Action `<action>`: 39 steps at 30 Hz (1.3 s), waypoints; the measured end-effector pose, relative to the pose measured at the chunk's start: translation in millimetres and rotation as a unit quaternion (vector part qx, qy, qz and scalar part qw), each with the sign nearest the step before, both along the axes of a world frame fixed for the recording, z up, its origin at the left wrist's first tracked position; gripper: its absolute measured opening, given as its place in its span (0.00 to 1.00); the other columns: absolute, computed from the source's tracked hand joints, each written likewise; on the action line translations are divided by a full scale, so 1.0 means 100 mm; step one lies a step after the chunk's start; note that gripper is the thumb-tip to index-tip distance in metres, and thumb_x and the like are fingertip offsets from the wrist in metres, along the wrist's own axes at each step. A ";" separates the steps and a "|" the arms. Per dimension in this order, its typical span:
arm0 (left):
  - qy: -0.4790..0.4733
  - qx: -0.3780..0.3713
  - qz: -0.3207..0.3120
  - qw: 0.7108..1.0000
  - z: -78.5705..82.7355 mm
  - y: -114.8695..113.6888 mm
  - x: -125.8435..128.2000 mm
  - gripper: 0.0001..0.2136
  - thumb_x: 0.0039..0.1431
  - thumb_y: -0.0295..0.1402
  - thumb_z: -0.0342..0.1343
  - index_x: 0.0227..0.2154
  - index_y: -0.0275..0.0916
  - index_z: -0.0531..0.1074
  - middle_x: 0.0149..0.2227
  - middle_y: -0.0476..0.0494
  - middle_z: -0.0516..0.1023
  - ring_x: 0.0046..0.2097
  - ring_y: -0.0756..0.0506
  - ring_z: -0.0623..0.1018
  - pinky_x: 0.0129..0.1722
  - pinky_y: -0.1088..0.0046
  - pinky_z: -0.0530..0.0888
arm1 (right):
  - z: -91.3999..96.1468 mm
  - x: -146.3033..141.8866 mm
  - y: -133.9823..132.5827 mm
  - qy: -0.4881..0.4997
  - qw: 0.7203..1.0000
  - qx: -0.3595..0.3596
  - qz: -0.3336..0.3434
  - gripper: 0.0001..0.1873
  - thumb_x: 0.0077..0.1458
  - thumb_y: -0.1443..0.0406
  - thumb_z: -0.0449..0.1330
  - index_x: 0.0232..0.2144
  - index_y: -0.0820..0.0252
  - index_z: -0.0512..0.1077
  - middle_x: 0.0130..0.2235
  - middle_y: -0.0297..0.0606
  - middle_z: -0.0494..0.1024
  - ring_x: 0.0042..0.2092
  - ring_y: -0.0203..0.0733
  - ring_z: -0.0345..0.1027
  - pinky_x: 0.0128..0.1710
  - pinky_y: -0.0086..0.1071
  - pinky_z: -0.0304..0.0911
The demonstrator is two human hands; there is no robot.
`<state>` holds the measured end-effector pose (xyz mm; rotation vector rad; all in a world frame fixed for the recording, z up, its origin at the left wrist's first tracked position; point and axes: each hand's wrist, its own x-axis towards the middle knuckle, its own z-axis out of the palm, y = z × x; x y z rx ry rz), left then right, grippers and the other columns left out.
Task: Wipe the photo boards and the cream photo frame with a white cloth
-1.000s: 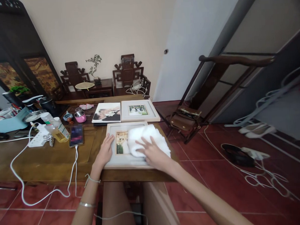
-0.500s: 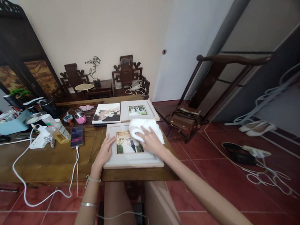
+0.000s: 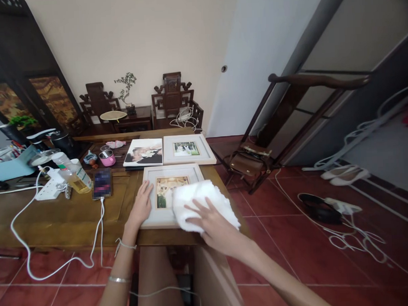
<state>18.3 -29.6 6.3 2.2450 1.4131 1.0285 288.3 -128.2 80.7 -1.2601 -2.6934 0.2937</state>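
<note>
A pale picture frame (image 3: 152,217) holding a photo of a couple lies flat at the table's front edge. My left hand (image 3: 143,204) rests on its left border, fingers stretched out flat. Under my right hand (image 3: 213,220) is a folded white towel (image 3: 206,193), held against the frame's lower right part. Its fingers are spread over the cloth, which hides the photo's right side and hangs past the frame's corner. Behind are a second pale frame (image 3: 204,148) and a white photo panel (image 3: 132,161) with a blurred picture.
Left on the wooden table (image 3: 126,228) are a phone (image 3: 102,184) on a white cable, a bottle of yellowish liquid (image 3: 81,181), a power strip (image 3: 50,187), a pink cup (image 3: 107,158) and a blue bin (image 3: 11,166). A wooden chair (image 3: 273,118) with a brown bag (image 3: 248,163) stands right.
My right hand has slid the towel down and to the right, from the frame's upper right to its lower right corner. My left hand stays on the left border.
</note>
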 end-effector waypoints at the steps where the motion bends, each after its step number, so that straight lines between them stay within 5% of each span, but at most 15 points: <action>1: -0.001 0.006 0.003 1.000 -0.01 0.00 0.00 0.25 0.57 0.21 0.43 0.58 0.38 0.62 0.64 0.38 0.56 0.67 0.42 0.53 0.65 0.55 0.53 | 0.03 0.00 -0.11 0.009 1.000 -0.011 0.014 0.33 0.41 0.77 0.51 0.50 0.53 0.71 0.63 0.37 0.60 0.65 0.54 0.43 0.62 0.58 0.33; 5: 0.007 0.014 0.006 1.000 -0.03 0.02 0.01 0.21 0.61 0.25 0.43 0.57 0.38 0.63 0.65 0.38 0.56 0.67 0.42 0.53 0.65 0.54 0.53 | -0.01 -0.02 -0.11 0.030 0.999 -0.009 0.032 0.34 0.40 0.78 0.52 0.51 0.53 0.70 0.64 0.36 0.58 0.66 0.50 0.42 0.64 0.54 0.34; 10: 0.016 -0.002 -0.014 1.000 -0.01 0.03 -0.01 0.19 0.62 0.25 0.42 0.55 0.38 0.66 0.63 0.38 0.59 0.67 0.42 0.53 0.64 0.54 0.55 | -0.15 0.01 0.64 0.008 0.996 0.069 -0.062 0.33 0.42 0.78 0.54 0.53 0.57 0.69 0.62 0.42 0.61 0.65 0.52 0.45 0.63 0.54 0.37; 16: 0.011 -0.011 -0.026 1.000 0.03 0.02 -0.03 0.22 0.59 0.21 0.41 0.54 0.37 0.67 0.62 0.37 0.61 0.66 0.42 0.55 0.64 0.54 0.56 | -0.11 -0.07 1.42 -0.035 0.981 0.143 -0.129 0.32 0.45 0.79 0.52 0.53 0.59 0.69 0.64 0.40 0.56 0.65 0.59 0.43 0.59 0.58 0.41; 20: 0.009 -0.001 -0.026 1.000 0.03 0.01 -0.03 0.24 0.56 0.19 0.42 0.54 0.36 0.66 0.61 0.37 0.63 0.66 0.42 0.56 0.64 0.53 0.56 | -0.14 -0.12 1.28 -0.069 0.987 0.117 -0.084 0.29 0.45 0.79 0.52 0.49 0.58 0.72 0.62 0.41 0.61 0.63 0.60 0.45 0.58 0.61 0.41; 30: 0.023 0.003 -0.020 1.000 0.00 0.02 -0.02 0.25 0.54 0.18 0.41 0.55 0.36 0.65 0.61 0.37 0.63 0.66 0.42 0.56 0.64 0.52 0.55 | 0.06 -0.02 -0.22 0.010 0.999 -0.026 0.019 0.34 0.40 0.79 0.50 0.49 0.53 0.73 0.63 0.34 0.60 0.65 0.54 0.46 0.62 0.57 0.41; 34: 0.038 -0.003 -0.027 0.999 0.02 0.02 -0.03 0.25 0.54 0.17 0.41 0.54 0.34 0.66 0.61 0.35 0.63 0.66 0.42 0.55 0.64 0.53 0.55 | -0.08 -0.01 -0.02 0.023 1.000 0.016 0.006 0.34 0.40 0.79 0.50 0.50 0.55 0.72 0.63 0.38 0.60 0.65 0.52 0.44 0.63 0.56 0.39; 39: 0.046 -0.012 -0.041 0.998 0.06 0.01 -0.05 0.25 0.55 0.17 0.40 0.55 0.34 0.65 0.62 0.34 0.62 0.66 0.42 0.54 0.64 0.52 0.56 | -0.21 0.02 0.91 0.000 0.989 0.115 -0.087 0.32 0.43 0.78 0.51 0.52 0.59 0.69 0.63 0.43 0.59 0.65 0.53 0.44 0.62 0.54 0.38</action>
